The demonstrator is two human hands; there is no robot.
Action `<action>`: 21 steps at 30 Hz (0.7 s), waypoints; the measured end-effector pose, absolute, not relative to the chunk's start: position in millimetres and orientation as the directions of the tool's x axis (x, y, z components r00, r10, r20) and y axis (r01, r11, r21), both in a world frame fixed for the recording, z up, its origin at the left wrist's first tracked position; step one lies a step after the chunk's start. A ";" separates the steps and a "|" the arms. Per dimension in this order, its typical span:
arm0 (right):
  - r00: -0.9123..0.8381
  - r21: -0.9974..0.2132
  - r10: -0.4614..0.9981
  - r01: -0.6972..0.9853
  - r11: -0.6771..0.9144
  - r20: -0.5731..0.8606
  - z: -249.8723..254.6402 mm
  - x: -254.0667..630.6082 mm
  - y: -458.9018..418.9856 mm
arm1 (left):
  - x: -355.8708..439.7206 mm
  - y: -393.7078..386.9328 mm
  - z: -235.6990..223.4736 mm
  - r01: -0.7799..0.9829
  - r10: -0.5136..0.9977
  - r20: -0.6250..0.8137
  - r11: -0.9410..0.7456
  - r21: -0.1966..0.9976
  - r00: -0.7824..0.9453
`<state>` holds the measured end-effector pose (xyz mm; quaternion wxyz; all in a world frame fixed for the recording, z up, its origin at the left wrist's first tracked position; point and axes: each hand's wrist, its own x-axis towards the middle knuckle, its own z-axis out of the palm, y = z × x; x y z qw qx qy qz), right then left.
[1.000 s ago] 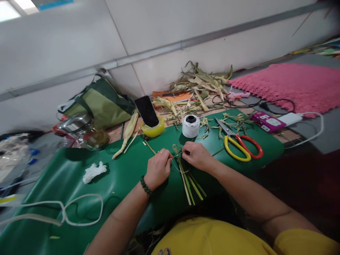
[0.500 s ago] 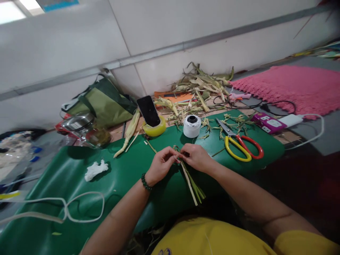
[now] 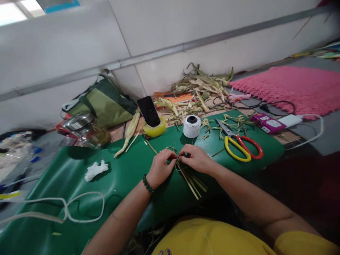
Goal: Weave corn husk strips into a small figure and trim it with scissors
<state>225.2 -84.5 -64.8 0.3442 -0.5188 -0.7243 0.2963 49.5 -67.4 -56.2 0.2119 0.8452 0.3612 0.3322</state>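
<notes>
A thin bundle of green and pale plant strips (image 3: 191, 181) hangs from between my two hands, its loose ends fanning down toward my lap. My left hand (image 3: 162, 165), with a dark beaded bracelet at the wrist, pinches the upper end of the bundle. Facing it, my right hand (image 3: 195, 158) pinches at the same spot, fingertips nearly touching the left ones. A fine thread loops below the fingertips. Just beyond the hands stands a white thread spool (image 3: 191, 128). Scissors (image 3: 239, 143) with one yellow and one red handle lie open to the right.
The green mat (image 3: 127, 177) carries crumpled white tissue (image 3: 96, 170) and a white cable (image 3: 87, 207). Behind are a phone (image 3: 148, 110) propped on a yellow tape roll (image 3: 154, 128), a glass jar (image 3: 91, 132), a green bag (image 3: 106, 101), dried husks (image 3: 199, 83) and a pink fringed cloth (image 3: 294, 85).
My fingertips have shifted slightly along the bundle's top. The strips' lower ends have risen and swung a little right, and the thread loop shows more clearly.
</notes>
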 end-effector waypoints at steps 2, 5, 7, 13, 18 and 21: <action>-0.228 -0.791 0.957 0.544 0.280 0.181 -66.5 225.6 -82.8 | 49.8 -68.1 -56.4 0.482 0.723 0.420 -0.684 0.548 0.549; -0.224 -0.791 0.960 0.551 0.268 0.169 -66.9 225.7 -81.6 | 50.8 -68.8 -57.4 0.502 0.709 0.426 -0.702 0.506 0.562; -0.226 -0.792 0.960 0.548 0.267 0.168 -65.8 225.1 -81.7 | 51.1 -69.1 -58.5 0.509 0.700 0.434 -0.712 0.484 0.567; -0.226 -0.795 0.964 0.555 0.246 0.141 -63.7 222.4 -81.6 | 50.3 -70.2 -61.3 0.545 0.660 0.450 -0.751 0.373 0.601; -0.195 -0.842 0.974 0.500 0.202 0.117 -65.9 220.9 -82.0 | 50.6 -71.3 -60.5 0.563 0.655 0.457 -0.753 0.340 0.601; -0.214 -0.884 0.975 0.444 0.144 0.051 -67.2 218.9 -82.9 | 50.9 -71.2 -59.5 0.554 0.663 0.489 -0.746 0.369 0.567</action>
